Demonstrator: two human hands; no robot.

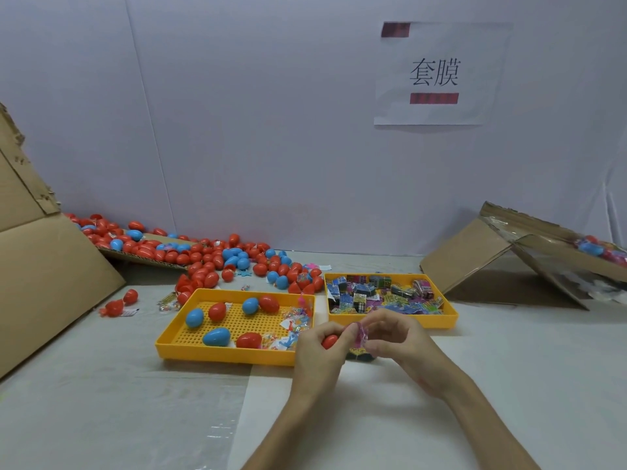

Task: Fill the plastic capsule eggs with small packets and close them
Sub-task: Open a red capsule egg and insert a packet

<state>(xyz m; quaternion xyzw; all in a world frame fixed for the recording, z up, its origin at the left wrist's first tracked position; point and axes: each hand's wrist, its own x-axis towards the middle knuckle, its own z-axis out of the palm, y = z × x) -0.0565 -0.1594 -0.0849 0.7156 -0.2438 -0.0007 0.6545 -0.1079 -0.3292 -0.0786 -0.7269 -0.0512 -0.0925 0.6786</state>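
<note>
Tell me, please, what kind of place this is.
Probably a toy-packing workbench: a heap of red and blue plastic eggs, one yellow tray of eggs, a second tray of packets, and a printed sign behind.

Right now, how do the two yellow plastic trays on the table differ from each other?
The left yellow plastic tray holds red and blue plastic eggs plus clear packets; the right yellow plastic tray holds a heap of printed packets. The left tray's perforated floor shows between items; the right tray's floor is covered. The left tray lies nearer you than the right tray. Both are shallow, rectangular and yellow.
</note>
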